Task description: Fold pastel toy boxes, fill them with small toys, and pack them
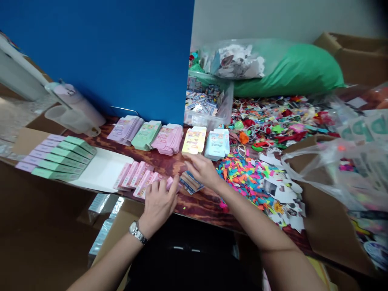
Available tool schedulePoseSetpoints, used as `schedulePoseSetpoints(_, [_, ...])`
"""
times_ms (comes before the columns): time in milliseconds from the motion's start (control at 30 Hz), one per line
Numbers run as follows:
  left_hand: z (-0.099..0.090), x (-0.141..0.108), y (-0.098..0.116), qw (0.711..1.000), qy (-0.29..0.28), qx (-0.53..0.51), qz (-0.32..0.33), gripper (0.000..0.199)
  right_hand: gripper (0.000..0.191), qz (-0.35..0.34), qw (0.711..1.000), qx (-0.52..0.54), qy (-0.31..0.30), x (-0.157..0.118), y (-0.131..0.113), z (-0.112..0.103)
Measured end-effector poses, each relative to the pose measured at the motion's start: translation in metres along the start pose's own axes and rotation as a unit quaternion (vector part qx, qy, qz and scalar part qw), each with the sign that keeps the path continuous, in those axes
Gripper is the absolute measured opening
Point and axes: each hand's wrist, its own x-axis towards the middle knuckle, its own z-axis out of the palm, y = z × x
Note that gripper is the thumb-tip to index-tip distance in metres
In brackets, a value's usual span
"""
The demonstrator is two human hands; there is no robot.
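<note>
Pink cardboard cartons (pixel 141 182), left hand (pixel 157 204) touching; right hand (pixel 201 169) just beside

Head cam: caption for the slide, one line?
Left hand on flat pink cartons, right hand beside a blue carton, wooden table.

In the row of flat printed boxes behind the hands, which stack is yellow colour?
The yellow stack is fourth from left, between the pink stack and the pale blue stack, just above the right hand. No other stack is yellow.

Bright, even indoor light; the wide-angle edges bend and darken.
</note>
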Motion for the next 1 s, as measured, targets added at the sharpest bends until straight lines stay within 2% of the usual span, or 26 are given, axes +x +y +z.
schedulePoseSetpoints(200, [0.010,0.002,-0.010,0.998,0.047,0.036,-0.024,0.045,0.044,-0.006,0.972,-0.202,-0.119,0.117,0.021,0.024])
schedulePoseSetpoints(300, [0.004,-0.001,-0.015,0.999,0.044,0.015,-0.022,0.045,0.055,0.005,0.956,-0.258,-0.139,0.142,0.015,0.031])
schedulePoseSetpoints(400, [-0.006,-0.008,-0.043,0.995,0.082,-0.022,-0.059,0.051,0.044,-0.021,0.964,-0.240,-0.108,0.123,-0.004,0.029])
schedulePoseSetpoints(433, [-0.008,-0.011,-0.057,0.989,0.110,-0.029,-0.094,0.053,0.038,-0.031,0.972,-0.210,-0.100,0.107,-0.011,0.027])
schedulePoseSetpoints(500, [-0.009,-0.017,-0.089,0.971,0.142,-0.059,-0.183,0.058,0.035,0.012,0.985,-0.132,-0.110,0.065,-0.025,0.027])
schedulePoseSetpoints(567, [-0.007,-0.022,-0.114,0.962,0.098,-0.113,-0.230,0.062,0.039,0.068,0.983,-0.037,-0.168,0.023,-0.034,0.032])
schedulePoseSetpoints(633, [-0.002,-0.024,-0.127,0.952,0.031,-0.171,-0.253,0.063,0.056,0.122,0.967,0.051,-0.219,-0.009,-0.039,0.044])
schedulePoseSetpoints(700, [0.001,-0.022,-0.126,0.939,-0.011,-0.221,-0.264,0.064,0.065,0.157,0.953,0.120,-0.229,-0.024,-0.040,0.058])
schedulePoseSetpoints(800, [0.001,-0.020,-0.114,0.925,-0.007,-0.282,-0.253,0.064,0.064,0.163,0.957,0.147,-0.192,-0.022,-0.040,0.072])
schedulePoseSetpoints(933, [-0.009,-0.027,-0.107,0.912,0.033,-0.346,-0.217,0.075,0.057,0.095,0.979,0.136,-0.122,-0.012,-0.040,0.062])
schedulePoseSetpoints(1000, [-0.013,-0.035,-0.105,0.919,0.047,-0.351,-0.172,0.080,0.058,0.038,0.987,0.120,-0.096,-0.012,-0.037,0.053])
